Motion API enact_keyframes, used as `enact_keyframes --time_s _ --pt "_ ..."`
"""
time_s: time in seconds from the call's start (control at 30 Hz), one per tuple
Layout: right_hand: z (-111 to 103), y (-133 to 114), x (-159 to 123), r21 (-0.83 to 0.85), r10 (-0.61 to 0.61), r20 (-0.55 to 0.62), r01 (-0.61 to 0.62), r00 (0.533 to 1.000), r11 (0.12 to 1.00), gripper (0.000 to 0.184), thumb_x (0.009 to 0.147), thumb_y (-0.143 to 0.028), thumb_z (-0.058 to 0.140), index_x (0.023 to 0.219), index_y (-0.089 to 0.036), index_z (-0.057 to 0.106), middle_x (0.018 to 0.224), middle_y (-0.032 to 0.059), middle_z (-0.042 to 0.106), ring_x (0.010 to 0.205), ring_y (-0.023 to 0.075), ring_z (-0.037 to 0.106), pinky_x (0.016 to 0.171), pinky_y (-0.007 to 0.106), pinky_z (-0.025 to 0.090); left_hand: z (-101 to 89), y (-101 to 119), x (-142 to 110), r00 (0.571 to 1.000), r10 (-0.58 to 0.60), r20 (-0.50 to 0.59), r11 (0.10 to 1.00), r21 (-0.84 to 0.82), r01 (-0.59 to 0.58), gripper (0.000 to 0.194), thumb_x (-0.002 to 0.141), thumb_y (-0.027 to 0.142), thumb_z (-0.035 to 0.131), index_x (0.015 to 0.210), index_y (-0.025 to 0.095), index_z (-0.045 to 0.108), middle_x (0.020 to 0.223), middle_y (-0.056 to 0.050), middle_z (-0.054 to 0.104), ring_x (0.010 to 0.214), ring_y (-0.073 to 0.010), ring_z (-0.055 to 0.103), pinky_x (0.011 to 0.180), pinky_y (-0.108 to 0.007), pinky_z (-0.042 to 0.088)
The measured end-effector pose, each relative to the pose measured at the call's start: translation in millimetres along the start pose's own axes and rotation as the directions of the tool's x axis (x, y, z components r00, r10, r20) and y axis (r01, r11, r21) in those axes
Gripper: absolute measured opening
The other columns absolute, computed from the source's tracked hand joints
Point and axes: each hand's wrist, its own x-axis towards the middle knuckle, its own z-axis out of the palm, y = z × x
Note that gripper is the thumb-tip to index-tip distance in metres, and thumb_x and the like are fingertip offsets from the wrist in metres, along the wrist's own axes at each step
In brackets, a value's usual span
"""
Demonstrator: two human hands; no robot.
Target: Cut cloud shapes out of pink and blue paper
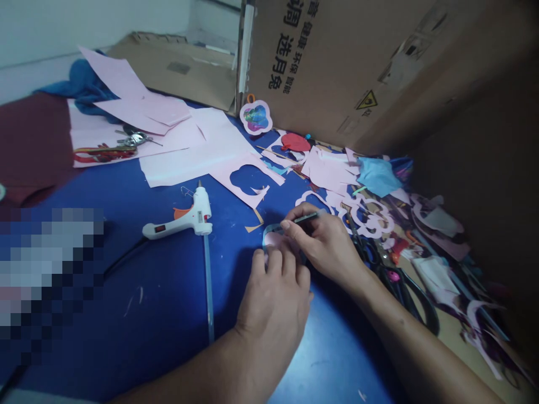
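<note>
In the head view, my right hand [326, 241] is closed around a dark pen [307, 217], its tip end over a small pink piece with a pale blue rim [273, 238]. My left hand [275, 292] lies over the near side of that piece with fingers stretched out, pressing on it. Both hands cover much of the piece, so its whole outline is hidden. A white hot glue gun [181, 221] with an orange trigger and a long glue stick [209, 292] rests left of my hands.
Pink paper sheets [181, 160] lie across the back, with keys [137, 138] on them. A flower-shaped ornament [256, 117] leans by a large cardboard box [337, 67]. Paper scraps [370, 216] and black scissors [404, 286] crowd the right. Dark red cloth [33, 146] hangs at left.
</note>
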Motion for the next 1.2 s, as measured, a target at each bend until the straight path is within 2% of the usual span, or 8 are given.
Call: enact_keyframes --time_s 0.3,0.6,0.93,1.2 --pt "-2.4 2.4 0.4 -0.025 0.016 -0.011 -0.016 1.000 1.000 0.020 0.102 -0.038 0.066 0.091 -0.022 0.072 0.083 0.0032 0.078 0.065 0.0177 0.068 0.058 0.029 0.047 -0.4 0.1 0.4 1.000 0.001 0.007 1.000 0.020 -0.001 0.050 0.105 0.046 0.059 0.140 0.014 0.071 0.149 -0.023 0.066 0.128 -0.0393 0.062 0.101 -0.055 0.048" --pt "-5.1 4.9 -1.6 -0.039 0.017 -0.031 -0.018 0.999 0.999 0.020 0.101 -0.038 0.066 0.092 -0.022 0.072 0.077 0.0013 0.076 0.056 0.0155 0.064 0.051 0.028 0.043 1.5 -0.1 0.2 1.000 -0.003 0.001 1.000 0.023 0.003 0.056 0.104 0.048 0.060 0.147 0.012 0.067 0.155 -0.024 0.062 0.131 -0.0408 0.061 0.102 -0.056 0.048" --pt "-7.2 5.5 -1.0 -0.043 0.010 -0.035 -0.011 0.999 0.999 0.021 0.102 -0.037 0.065 0.090 -0.020 0.071 0.076 0.0006 0.074 0.053 0.0135 0.061 0.051 0.028 0.041 -1.1 -0.5 0.3 1.000 0.001 0.015 0.999 0.047 -0.001 0.057 0.105 0.049 0.059 0.148 0.014 0.067 0.155 -0.023 0.062 0.131 -0.0394 0.061 0.101 -0.055 0.050" --pt "-8.8 6.7 -2.0 -0.060 -0.002 -0.038 0.000 0.999 0.998 0.021 0.101 -0.035 0.065 0.089 -0.019 0.072 0.077 0.0012 0.074 0.054 0.0128 0.061 0.053 0.028 0.041 0.1 0.0 -0.1 1.000 0.008 0.014 1.000 0.028 -0.008 0.057 0.105 0.047 0.058 0.147 0.010 0.067 0.154 -0.027 0.061 0.131 -0.0417 0.060 0.100 -0.056 0.050"
